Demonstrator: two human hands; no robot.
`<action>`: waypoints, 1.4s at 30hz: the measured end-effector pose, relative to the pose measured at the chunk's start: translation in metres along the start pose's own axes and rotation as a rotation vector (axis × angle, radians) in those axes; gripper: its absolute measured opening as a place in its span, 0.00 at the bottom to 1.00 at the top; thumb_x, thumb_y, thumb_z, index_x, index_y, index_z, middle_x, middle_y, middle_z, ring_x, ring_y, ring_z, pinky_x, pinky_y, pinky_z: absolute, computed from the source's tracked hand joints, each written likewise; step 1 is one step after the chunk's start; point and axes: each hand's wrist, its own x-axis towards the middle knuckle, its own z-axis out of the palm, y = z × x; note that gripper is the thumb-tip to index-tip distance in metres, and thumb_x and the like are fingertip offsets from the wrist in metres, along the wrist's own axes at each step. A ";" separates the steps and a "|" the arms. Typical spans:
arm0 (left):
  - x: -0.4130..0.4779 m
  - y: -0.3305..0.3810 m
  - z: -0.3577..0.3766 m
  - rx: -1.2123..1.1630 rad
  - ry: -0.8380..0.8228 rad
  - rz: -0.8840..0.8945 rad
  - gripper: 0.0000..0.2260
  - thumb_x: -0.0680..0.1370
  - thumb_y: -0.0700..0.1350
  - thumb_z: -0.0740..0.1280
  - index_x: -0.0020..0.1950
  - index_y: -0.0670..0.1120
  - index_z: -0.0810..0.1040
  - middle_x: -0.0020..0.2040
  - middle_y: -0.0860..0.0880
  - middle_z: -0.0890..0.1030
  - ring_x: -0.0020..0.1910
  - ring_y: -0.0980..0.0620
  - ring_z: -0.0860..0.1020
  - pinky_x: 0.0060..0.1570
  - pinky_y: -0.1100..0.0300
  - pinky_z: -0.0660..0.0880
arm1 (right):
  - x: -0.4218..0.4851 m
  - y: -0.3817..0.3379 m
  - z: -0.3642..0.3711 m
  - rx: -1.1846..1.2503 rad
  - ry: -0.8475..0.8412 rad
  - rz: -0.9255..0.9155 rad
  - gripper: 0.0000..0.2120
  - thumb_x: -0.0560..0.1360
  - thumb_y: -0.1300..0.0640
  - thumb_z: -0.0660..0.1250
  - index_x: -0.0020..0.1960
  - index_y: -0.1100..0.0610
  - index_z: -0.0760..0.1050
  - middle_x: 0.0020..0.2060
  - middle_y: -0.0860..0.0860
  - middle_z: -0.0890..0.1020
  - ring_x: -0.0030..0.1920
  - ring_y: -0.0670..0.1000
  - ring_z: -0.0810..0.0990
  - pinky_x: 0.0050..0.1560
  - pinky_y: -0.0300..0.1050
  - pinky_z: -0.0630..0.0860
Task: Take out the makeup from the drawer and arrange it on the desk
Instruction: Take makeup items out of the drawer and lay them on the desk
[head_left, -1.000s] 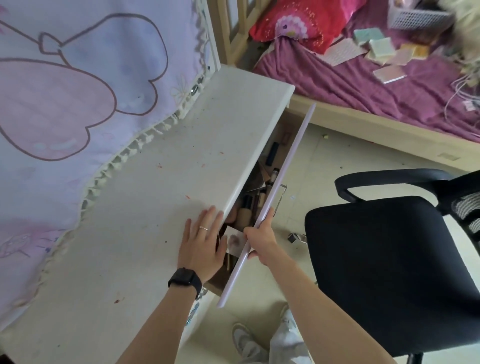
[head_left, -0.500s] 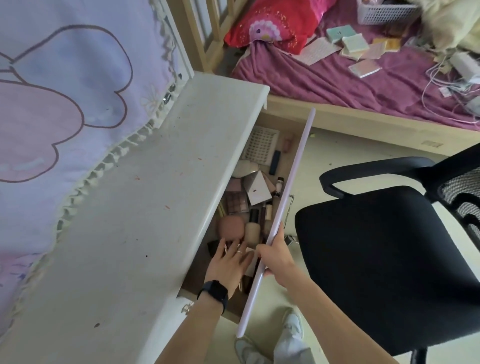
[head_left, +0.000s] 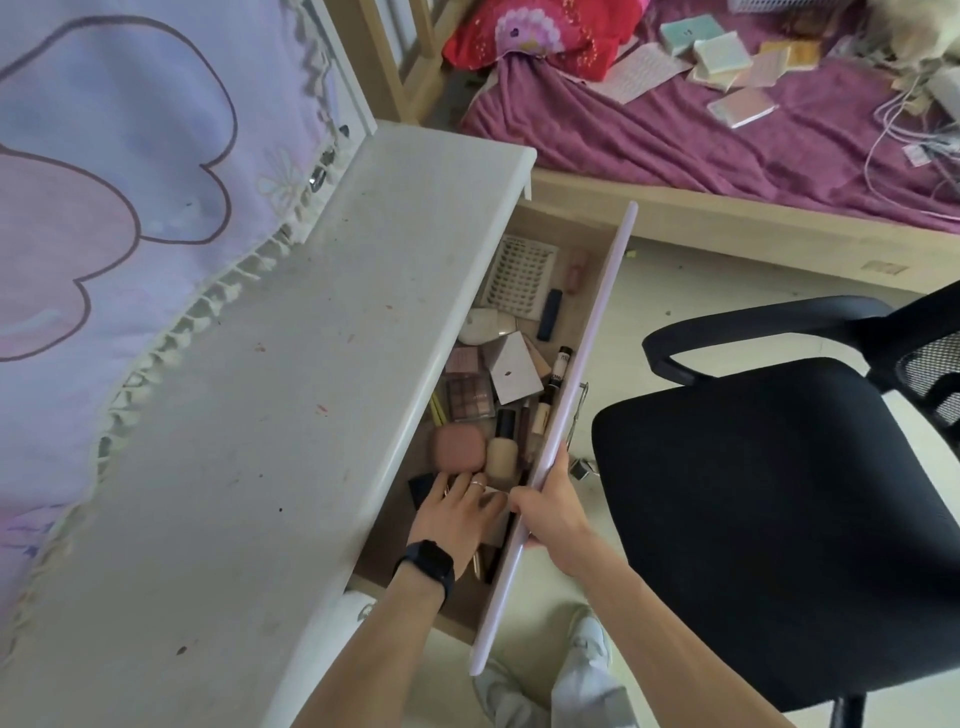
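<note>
Running along the left is the white desk (head_left: 260, 415), with a black chair (head_left: 753, 519) opposite it. Between them the drawer (head_left: 597, 312) stands pulled out, and the makeup (head_left: 470, 399) lies inside it. The right hand (head_left: 550, 506) grips the top edge of the drawer's lilac front. The left hand (head_left: 457, 512) reaches inside with fingers straight and spread, their tips at a pink compact (head_left: 460, 449) just beside a beige foundation bottle (head_left: 503, 457)
</note>
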 end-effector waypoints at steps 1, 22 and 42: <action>0.001 -0.003 0.001 0.026 0.008 -0.017 0.23 0.76 0.41 0.68 0.70 0.48 0.70 0.67 0.41 0.73 0.68 0.40 0.71 0.71 0.42 0.61 | -0.001 -0.003 0.004 -0.007 -0.011 -0.002 0.48 0.75 0.66 0.62 0.79 0.39 0.35 0.53 0.57 0.77 0.41 0.56 0.79 0.40 0.57 0.82; -0.037 -0.041 -0.008 0.170 0.097 -0.069 0.24 0.73 0.44 0.68 0.68 0.39 0.75 0.65 0.40 0.77 0.64 0.41 0.75 0.74 0.49 0.60 | 0.015 -0.001 0.020 0.035 0.003 0.003 0.41 0.74 0.70 0.61 0.79 0.44 0.50 0.38 0.55 0.72 0.36 0.53 0.73 0.33 0.47 0.78; -0.028 -0.034 -0.024 -0.228 0.314 -0.248 0.28 0.67 0.62 0.71 0.61 0.47 0.77 0.56 0.49 0.81 0.52 0.49 0.79 0.60 0.56 0.71 | 0.013 0.006 -0.010 -0.139 -0.029 -0.003 0.34 0.76 0.56 0.71 0.75 0.50 0.57 0.53 0.52 0.77 0.49 0.54 0.81 0.47 0.54 0.84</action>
